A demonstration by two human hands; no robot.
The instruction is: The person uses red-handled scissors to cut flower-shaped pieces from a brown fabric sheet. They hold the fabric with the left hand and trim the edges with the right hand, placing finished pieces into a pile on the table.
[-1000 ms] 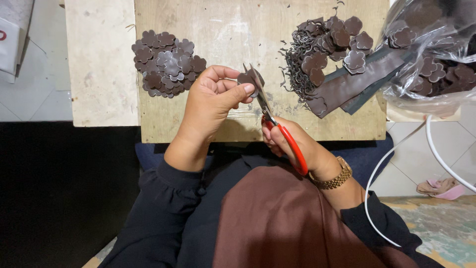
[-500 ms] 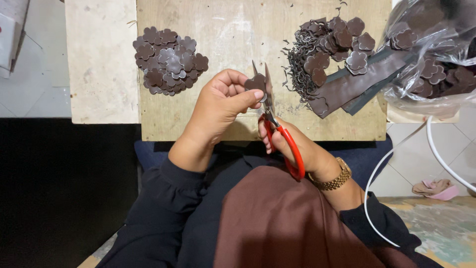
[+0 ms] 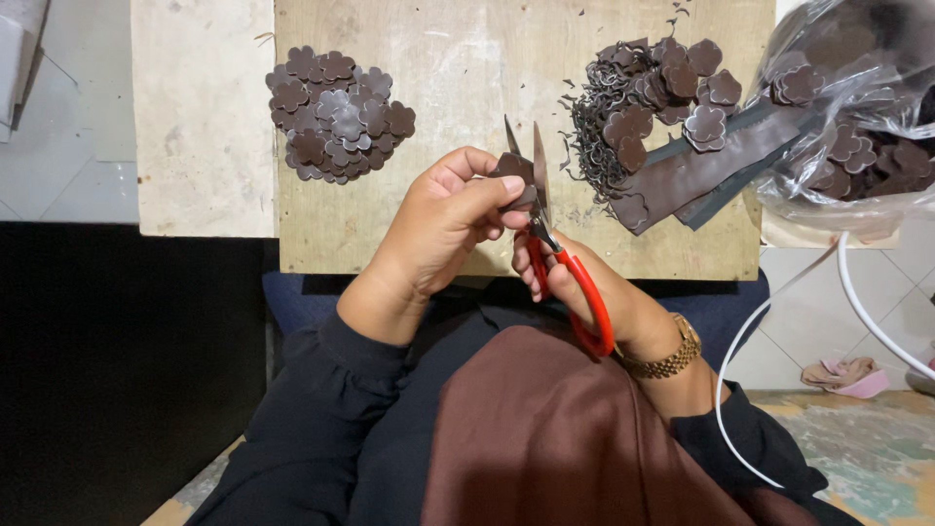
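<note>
My left hand (image 3: pixel 443 229) pinches a small dark brown flower-shaped piece (image 3: pixel 510 169) between thumb and fingers above the wooden board (image 3: pixel 458 58). My right hand (image 3: pixel 584 292) grips red-handled scissors (image 3: pixel 555 253), whose blades stand apart around the piece. A heap of cut brown flower shapes (image 3: pixel 336 112) lies on the board to the left. To the right lie uncut flower pieces (image 3: pixel 672 88), thin dark trimmings (image 3: pixel 589 136) and dark brown strips (image 3: pixel 701 175).
A clear plastic bag (image 3: pixel 857 117) with more brown pieces sits at the right edge. A white cable (image 3: pixel 779 292) loops over the tiled floor at right. A pale slab (image 3: pixel 200 117) adjoins the board on the left, with dark space below it.
Both hands have risen slightly over the board, and the scissor blades have opened around the piece, which my left hand has turned.
</note>
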